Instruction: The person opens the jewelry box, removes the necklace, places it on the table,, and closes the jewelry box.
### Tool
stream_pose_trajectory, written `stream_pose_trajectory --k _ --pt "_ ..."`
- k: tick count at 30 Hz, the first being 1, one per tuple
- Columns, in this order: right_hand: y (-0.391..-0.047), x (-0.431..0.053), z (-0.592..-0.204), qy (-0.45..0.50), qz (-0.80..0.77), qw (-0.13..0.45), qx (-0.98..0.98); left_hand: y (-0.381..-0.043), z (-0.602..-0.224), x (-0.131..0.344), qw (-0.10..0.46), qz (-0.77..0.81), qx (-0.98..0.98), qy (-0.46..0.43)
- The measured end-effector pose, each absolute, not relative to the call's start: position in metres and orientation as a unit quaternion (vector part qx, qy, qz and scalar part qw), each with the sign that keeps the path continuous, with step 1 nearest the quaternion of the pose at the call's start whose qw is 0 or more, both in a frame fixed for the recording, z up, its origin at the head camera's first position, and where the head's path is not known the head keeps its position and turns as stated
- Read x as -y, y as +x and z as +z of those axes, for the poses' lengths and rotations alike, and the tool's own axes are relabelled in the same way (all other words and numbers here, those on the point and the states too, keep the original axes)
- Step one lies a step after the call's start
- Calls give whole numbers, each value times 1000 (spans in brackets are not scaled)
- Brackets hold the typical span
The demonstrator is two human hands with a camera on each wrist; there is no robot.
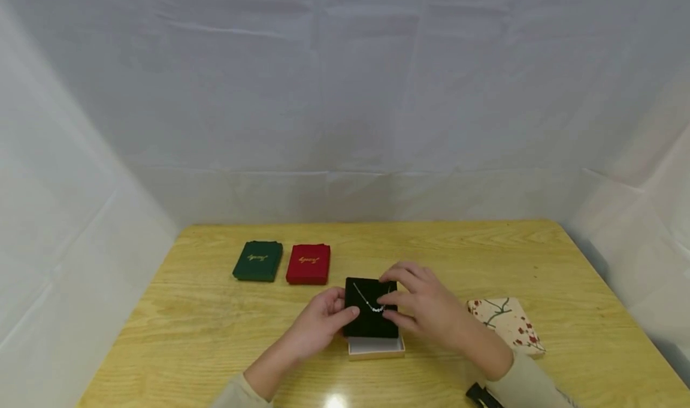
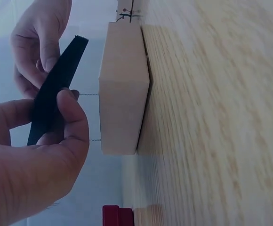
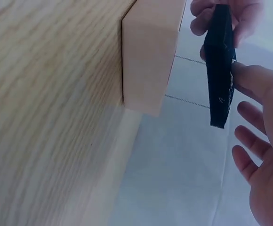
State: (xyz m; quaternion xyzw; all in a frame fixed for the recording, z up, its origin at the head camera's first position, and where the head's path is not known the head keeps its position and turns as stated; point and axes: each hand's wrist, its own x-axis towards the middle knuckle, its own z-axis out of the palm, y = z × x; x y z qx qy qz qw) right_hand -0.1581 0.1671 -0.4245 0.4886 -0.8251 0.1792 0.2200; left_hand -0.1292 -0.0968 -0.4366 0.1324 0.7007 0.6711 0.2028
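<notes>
My left hand (image 1: 319, 321) grips the left edge of a black necklace display pad (image 1: 371, 327), thumb on the front. The pad is held tilted above an open box base (image 1: 376, 354) with a pale inside. A silver necklace (image 1: 377, 309) with small shiny beads lies across the pad's face. Its thin chain (image 3: 188, 100) runs from behind the pad down to the box base. My right hand (image 1: 426, 303) has its fingers spread over the pad's right side, one digit touching the face by the necklace.
A green box (image 1: 258, 261) and a red box (image 1: 308, 264) with gold lettering lie at the back left. To the right is a cream lid (image 1: 507, 324) with a red-blossom pattern. A black object (image 1: 482, 395) is partly under my right sleeve. White cloth (image 1: 366, 96) hangs behind the table.
</notes>
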Motion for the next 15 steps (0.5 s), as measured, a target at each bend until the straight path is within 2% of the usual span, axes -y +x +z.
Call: stream_pose_trajectory --k 8,15 --pt "-156 -164 -425 500 150 260 812 -128 -435 97 232 704 -664 96" --pt "-153 -160 -423 500 155 263 811 -127 -434 97 247 714 -649 96"
